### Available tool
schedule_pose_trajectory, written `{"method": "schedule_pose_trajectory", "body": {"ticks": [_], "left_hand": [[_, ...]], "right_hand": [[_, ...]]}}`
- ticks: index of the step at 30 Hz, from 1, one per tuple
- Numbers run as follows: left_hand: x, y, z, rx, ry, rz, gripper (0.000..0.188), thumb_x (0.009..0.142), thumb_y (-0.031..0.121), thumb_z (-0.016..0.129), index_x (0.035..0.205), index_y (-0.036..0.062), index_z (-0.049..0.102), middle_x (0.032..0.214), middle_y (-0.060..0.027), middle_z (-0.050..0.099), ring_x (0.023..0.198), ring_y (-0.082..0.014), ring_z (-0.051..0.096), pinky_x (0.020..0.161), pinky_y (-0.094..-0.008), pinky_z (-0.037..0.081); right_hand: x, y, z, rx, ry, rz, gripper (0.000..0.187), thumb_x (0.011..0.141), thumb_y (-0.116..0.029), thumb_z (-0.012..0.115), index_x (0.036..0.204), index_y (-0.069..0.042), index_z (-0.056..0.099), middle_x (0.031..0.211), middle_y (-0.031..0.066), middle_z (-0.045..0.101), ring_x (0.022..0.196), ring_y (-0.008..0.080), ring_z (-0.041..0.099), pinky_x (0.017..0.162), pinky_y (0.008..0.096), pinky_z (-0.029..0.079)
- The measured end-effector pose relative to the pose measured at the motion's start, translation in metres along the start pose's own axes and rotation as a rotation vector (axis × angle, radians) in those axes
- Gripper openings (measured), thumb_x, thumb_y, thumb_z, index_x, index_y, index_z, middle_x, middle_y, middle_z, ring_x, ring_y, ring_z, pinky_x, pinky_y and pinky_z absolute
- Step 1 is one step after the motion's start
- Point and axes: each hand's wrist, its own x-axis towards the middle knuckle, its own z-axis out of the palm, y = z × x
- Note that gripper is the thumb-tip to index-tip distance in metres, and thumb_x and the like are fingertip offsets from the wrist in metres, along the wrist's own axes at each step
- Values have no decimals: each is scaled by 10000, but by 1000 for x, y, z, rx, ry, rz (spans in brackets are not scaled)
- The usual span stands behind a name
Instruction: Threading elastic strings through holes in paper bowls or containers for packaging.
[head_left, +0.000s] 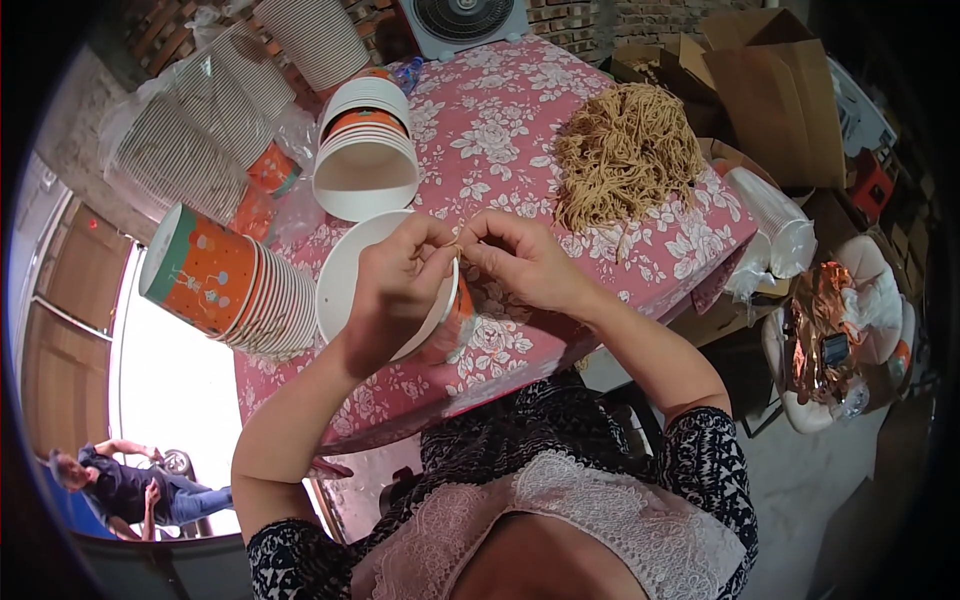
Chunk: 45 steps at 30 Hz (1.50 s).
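Observation:
A white-lined paper bucket lies tipped in front of me, its open mouth toward me and a bit of its orange outside showing at the right. My left hand reaches across the mouth and is closed in a pinch at the rim. Fingertip to fingertip with it, my right hand pinches too. A short bit of tan cord shows between the fingers; the rest of it is hidden. Farther right on the table lies a heaped pile of similar tan cords.
Nested orange paper buckets lie at the left and behind. Plastic-wrapped bucket stacks fill the far left. A fan stands at the back of the flowered table. Cardboard boxes and a padded stool are at right; a person is outside.

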Motion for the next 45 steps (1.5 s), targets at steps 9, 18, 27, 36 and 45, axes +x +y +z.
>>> {"method": "schedule_pose_trajectory", "body": {"ticks": [9, 18, 27, 36, 45], "left_hand": [[1, 0, 1, -285, -55, -150, 34, 936, 5, 569, 904, 5, 558, 678, 21, 540, 514, -13, 467, 446, -172, 346], [-4, 4, -4, -269, -40, -165, 110, 948, 72, 510, 867, -2, 499, 696, -45, 581, 473, -56, 478, 419, -196, 367], [-6, 8, -11, -273, -27, -311, 161, 946, 120, 467, 885, -28, 483, 701, -84, 598, 504, -100, 524, 463, -239, 420], [-4, 6, -10, -284, -58, -348, 193, 966, 139, 474, 882, -33, 498, 697, -88, 596, 494, -108, 536, 452, -240, 418], [-4, 8, -8, -343, -50, -364, 186, 984, 162, 486, 889, 3, 479, 652, -53, 564, 441, -75, 490, 371, -204, 351]], "right_hand": [[-6, -3, 2, -20, -21, 62, 83, 989, -100, 543, 962, -22, 544, 796, -41, 528, 705, 25, 466, 598, 199, 414], [-9, 5, -2, -401, 12, -217, 34, 868, -19, 540, 882, -14, 509, 785, 11, 515, 705, 88, 484, 621, 248, 425], [-10, 15, -8, -494, -9, -269, 89, 918, -66, 552, 965, 9, 563, 856, 71, 571, 765, 161, 549, 687, 283, 458], [-10, 8, 3, -428, 6, -115, 112, 923, -114, 625, 964, -22, 575, 812, 23, 555, 718, 92, 506, 655, 256, 442], [-10, 5, 12, -421, 87, -135, 121, 910, -87, 627, 984, -4, 579, 841, 49, 582, 739, 108, 552, 647, 271, 459]]}}
